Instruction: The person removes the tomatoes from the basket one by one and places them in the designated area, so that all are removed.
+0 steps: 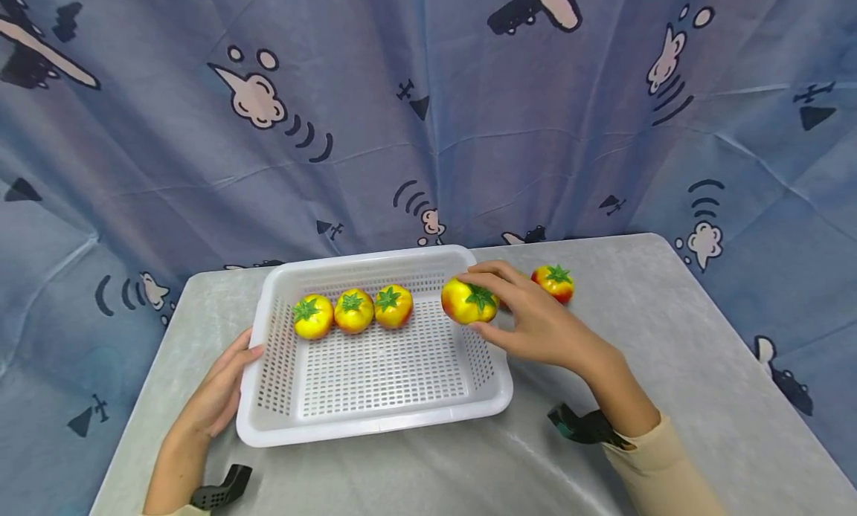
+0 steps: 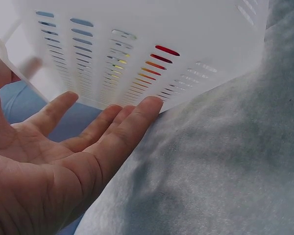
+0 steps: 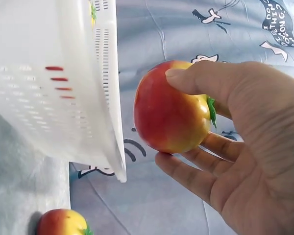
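A white plastic basket [image 1: 375, 429] with slotted walls holds three yellow-red tomatoes with green leafy tops: a left one [image 1: 312, 317], a middle one [image 1: 354, 311] and a right one [image 1: 393, 306]. My left hand [image 1: 217, 386] grips the basket's left side, thumb over the rim and fingers [image 2: 130, 129] against the outer wall. Over the basket's right end, my right hand [image 1: 535, 315] pinches another tomato [image 3: 171, 107] between thumb and fingers, apart from the rim in the right wrist view. Beyond that hand, a further tomato [image 1: 554, 284] lies on the table, partly covered by the hand.
The grey cloth-covered table [image 1: 669, 337] extends right of the basket. A blue patterned curtain [image 1: 428, 129] hangs close behind the table's back edge. A small red patch beside the right hand is mostly hidden.
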Tool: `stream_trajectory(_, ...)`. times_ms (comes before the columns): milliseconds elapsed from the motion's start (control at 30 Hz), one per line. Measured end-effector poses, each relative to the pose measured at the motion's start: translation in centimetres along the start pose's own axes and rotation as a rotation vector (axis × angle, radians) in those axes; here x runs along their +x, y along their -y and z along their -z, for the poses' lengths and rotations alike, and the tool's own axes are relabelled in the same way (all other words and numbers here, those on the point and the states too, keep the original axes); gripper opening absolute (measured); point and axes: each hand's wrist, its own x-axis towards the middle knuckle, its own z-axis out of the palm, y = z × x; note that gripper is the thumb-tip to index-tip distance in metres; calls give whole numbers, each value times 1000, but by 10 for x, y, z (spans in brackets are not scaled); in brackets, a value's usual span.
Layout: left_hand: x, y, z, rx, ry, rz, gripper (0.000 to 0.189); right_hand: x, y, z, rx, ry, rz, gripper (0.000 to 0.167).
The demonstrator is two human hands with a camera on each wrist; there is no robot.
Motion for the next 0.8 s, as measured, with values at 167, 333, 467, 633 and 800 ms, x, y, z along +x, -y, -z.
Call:
stream_trajectory(167, 0, 0, 0, 7, -5, -1, 71, -5, -5, 1, -9, -32, -42, 70)
stream_trajectory(333, 0, 0, 0, 6, -5, -3, 71, -13, -13, 1, 3, -96, -48, 70)
stream_trajectory(467, 0, 0, 0, 3, -1, -4, 70, -19, -22, 0, 23, -140, -44, 69)
stream_trajectory(633, 1, 0, 0, -5, 4, 3, 71, -27, -32, -1, -2, -208, -26, 69)
stream_trajectory(800, 1, -1, -1, -3, -6, 11, 71, -33, -39, -4, -10, -237, -23, 70)
